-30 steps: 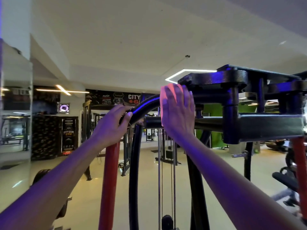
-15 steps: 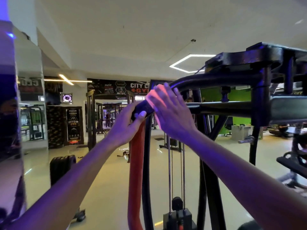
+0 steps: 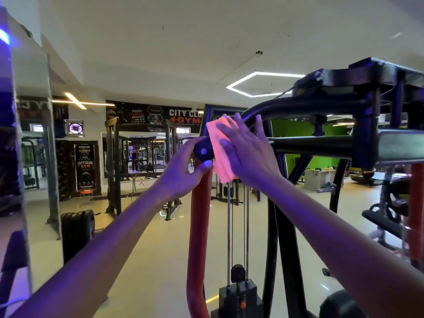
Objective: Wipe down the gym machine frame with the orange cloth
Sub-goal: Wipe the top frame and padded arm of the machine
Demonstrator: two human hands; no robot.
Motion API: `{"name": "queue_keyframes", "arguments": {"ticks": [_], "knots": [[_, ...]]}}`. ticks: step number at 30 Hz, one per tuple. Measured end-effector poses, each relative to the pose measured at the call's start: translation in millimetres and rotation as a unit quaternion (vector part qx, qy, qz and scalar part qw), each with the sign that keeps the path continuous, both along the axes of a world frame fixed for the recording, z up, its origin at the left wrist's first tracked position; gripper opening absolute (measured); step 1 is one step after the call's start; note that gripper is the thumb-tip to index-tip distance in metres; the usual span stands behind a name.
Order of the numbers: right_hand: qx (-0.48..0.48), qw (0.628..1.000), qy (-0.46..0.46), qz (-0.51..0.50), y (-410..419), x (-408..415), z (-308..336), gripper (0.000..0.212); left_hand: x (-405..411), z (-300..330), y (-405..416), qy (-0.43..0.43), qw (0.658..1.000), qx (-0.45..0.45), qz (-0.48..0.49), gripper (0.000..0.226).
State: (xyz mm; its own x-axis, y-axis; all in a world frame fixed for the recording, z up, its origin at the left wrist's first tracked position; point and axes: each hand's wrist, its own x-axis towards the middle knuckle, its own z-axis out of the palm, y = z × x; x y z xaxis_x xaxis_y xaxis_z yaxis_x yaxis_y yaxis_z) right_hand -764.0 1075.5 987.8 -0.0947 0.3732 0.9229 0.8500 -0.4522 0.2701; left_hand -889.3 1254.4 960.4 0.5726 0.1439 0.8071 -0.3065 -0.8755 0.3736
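I take the black curved tube [image 3: 286,106] of the gym machine frame as my landmark. My right hand [image 3: 247,154] lies flat over the orange cloth [image 3: 219,148], fingers [image 3: 238,125] straight and spread, pressing the cloth against the tube's left end where it bends down. I keep the palm broad so that the cloth wraps the round of the tube rather than skating along one line of it. The cloth is folded into a pad, and its lower edge hangs free just below my palm, left of the tube's downward run.

My left hand [image 3: 183,171] is just left of the cloth, at the tube's end cap [image 3: 203,151]. Its fingers curl round the cap from behind and the thumb comes up under it, so it holds the frame, not the cloth. I judge I have it there to brace myself while I reach up, and to steady the end that I rub.

Below the tube's end a red upright [image 3: 198,226] goes down towards the floor, with the steel guide rods [image 3: 228,226] and weight stack [image 3: 238,294] to its right. To the right of the tube, the straight crossbar [image 3: 309,144] and the heavy top bracket [image 3: 367,74] of the frame are untouched by the cloth at this moment, so I reckon much of the wiping remains.
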Motion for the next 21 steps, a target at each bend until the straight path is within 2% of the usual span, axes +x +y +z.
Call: {"name": "queue_keyframes", "arguments": {"ticks": [3, 7, 12, 15, 18, 21], "knots": [[0.020, 1.000, 0.013, 0.011, 15, -12, -7, 0.049, -2, 0, 0, 0.007, 1.000, -0.004, -0.005, 0.071], [0.033, 0.999, 0.034, 0.018, 12, -5, -56, 0.054, -1, -7, 7, -0.003, 1.000, 0.010, -0.018, 0.079], [0.030, 0.976, 0.203, 0.071, 20, -15, -103, 0.062, -2, -13, 15, -0.007, 1.000, 0.015, -0.012, 0.078], [0.019, 0.949, 0.296, 0.107, 39, -28, -131, 0.064, -3, -28, 12, -0.033, 0.999, -0.010, -0.009, 0.070], [0.048, 0.909, 0.383, 0.157, 50, -43, -146, 0.061, -2, -45, 18, -0.043, 0.998, -0.042, 0.005, 0.055], [0.103, 0.888, 0.401, 0.202, 63, -39, -124, 0.048, -3, -60, 33, -0.022, 0.997, -0.076, -0.003, 0.039]]}}
